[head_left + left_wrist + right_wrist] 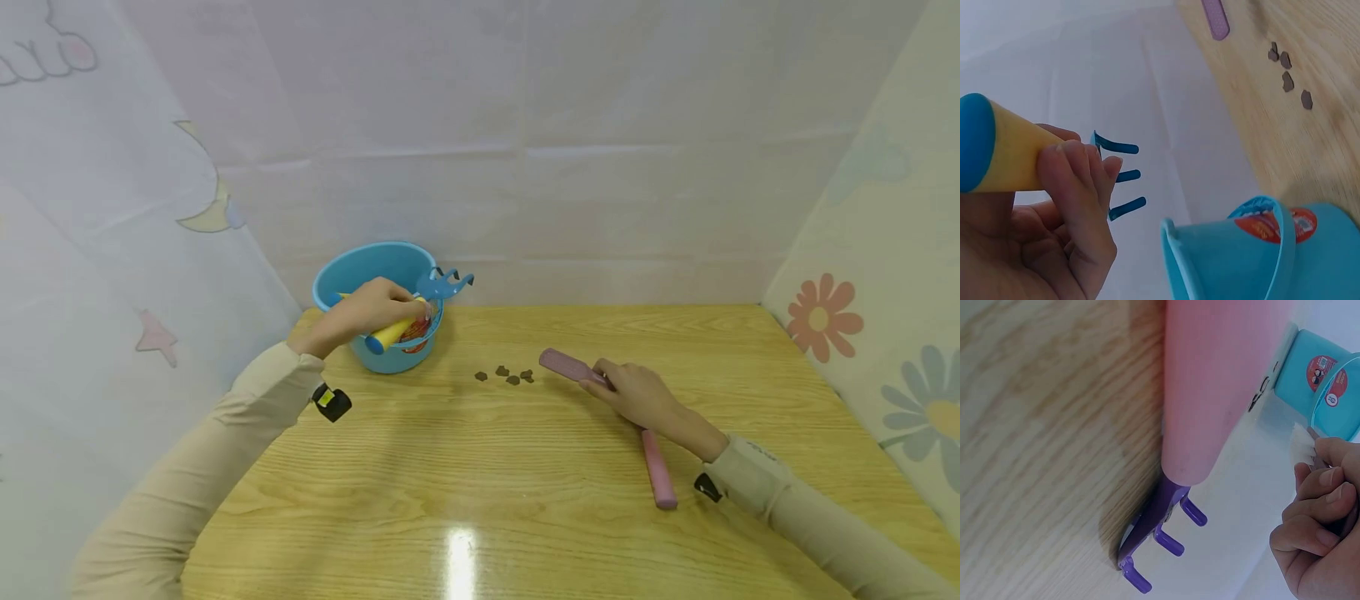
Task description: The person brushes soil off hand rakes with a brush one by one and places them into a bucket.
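My left hand [375, 307] grips the yellow handle [393, 325] of a small blue three-pronged hand rake [442, 287], held over the rim of a light blue bucket [390, 360]. The prongs [1127, 176] point away from the fingers in the left wrist view. On the right, my right hand [641, 396] holds a mauve brush [564, 364], its white bristles [1300, 445] facing down. Below that hand lies a second rake with a pink handle [658, 471] and purple prongs [1169, 540]. Several small brown pieces [513, 380] lie between the bucket and the brush.
The bucket stands at the back left of the wooden table [465, 467], near the wall sheet [570, 208]. A bit of blue and yellow [336, 297] shows at the bucket's left inner side. Patterned sheets with flowers [825, 318] hang on the sides.
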Tool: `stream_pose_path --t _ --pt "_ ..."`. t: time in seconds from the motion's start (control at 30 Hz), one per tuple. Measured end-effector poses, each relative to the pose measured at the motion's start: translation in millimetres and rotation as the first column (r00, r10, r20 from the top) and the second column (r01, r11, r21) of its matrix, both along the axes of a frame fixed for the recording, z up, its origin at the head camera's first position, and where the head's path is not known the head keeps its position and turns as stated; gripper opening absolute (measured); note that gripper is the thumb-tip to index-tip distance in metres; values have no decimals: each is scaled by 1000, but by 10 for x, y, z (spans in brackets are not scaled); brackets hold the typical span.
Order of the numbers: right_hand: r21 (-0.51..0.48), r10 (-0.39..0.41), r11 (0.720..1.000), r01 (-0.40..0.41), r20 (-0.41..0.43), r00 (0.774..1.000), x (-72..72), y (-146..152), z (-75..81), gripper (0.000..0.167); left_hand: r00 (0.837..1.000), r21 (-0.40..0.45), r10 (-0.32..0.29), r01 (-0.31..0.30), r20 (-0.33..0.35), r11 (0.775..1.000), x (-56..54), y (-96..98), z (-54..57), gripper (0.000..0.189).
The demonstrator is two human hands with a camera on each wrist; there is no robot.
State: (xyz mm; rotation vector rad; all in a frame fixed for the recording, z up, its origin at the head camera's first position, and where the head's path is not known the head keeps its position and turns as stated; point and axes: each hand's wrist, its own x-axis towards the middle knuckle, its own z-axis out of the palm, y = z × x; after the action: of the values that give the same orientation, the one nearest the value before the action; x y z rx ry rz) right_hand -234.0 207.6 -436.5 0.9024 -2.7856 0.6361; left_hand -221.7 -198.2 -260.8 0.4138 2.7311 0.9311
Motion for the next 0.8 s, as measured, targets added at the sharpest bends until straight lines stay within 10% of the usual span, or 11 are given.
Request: stream_pose_path --t 0.8 --pt "10 -12 1000 12 -8 1000 7 21 2 24 980 -34 192 -190 56 981 -290 -353 132 43"
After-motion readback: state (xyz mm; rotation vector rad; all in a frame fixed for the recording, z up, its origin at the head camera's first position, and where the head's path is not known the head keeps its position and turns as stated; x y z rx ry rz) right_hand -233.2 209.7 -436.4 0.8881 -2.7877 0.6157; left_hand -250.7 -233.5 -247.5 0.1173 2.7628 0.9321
